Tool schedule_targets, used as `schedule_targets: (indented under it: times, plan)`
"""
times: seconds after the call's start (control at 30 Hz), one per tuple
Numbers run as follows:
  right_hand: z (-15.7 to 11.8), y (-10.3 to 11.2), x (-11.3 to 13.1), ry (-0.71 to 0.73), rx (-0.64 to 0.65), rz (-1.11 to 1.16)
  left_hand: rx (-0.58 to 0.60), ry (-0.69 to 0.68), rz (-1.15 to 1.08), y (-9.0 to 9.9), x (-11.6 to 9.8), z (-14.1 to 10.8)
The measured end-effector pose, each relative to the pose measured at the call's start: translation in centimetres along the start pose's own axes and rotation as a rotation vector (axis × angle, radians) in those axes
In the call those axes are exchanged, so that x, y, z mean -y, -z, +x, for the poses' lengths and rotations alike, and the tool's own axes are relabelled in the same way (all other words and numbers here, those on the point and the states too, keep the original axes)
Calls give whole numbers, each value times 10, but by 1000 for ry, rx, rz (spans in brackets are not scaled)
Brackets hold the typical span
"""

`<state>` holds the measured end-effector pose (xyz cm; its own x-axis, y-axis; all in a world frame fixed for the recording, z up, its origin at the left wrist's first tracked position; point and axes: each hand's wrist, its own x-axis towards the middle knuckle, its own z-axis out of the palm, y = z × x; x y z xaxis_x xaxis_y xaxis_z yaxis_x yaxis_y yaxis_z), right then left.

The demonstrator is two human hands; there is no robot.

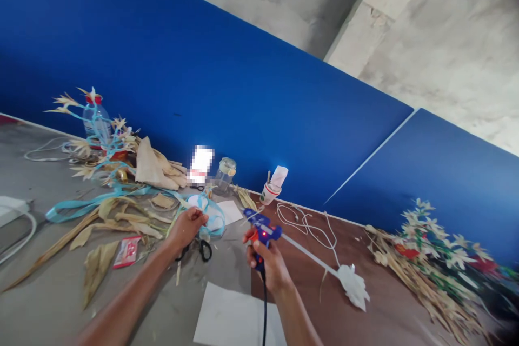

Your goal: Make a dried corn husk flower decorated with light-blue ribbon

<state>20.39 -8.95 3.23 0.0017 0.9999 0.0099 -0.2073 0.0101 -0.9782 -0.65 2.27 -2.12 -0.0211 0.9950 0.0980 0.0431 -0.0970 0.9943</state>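
Observation:
My right hand (270,262) is wrapped round a blue glue gun (263,230) with a lit red light; its nozzle points up and left, and a long glue stick sticks out of its back. My left hand (188,230) is closed in a pinch beside a roll of light blue ribbon (214,219); what its fingertips hold is too small to tell. Black scissors (205,250) lie just below that hand. A crumpled white piece (353,286) lies near the glue stick's far end. Below the hands is a white sheet (231,316).
Dry husks (117,221) and a red packet (127,252) lie left, near a bottle (96,121) with husk flowers. A glass jar (225,175), white cup (270,193) and white cable (308,224) stand or lie along the blue partition (227,92). More flowers (458,257) are right.

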Motion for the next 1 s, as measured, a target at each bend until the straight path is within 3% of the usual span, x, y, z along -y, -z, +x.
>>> schedule_targets:
  times: [0.17,0.47,1.0]
  plan:
    - [-1,-23,-18,-76,24,-185,2,-34,58,2,-1,0]
    - [2,-12,-46,-53,-18,-408,34,-3,67,1,-3,-2]
    - [0,-22,-35,-22,57,-693,42,-37,130,-1,-9,-6]
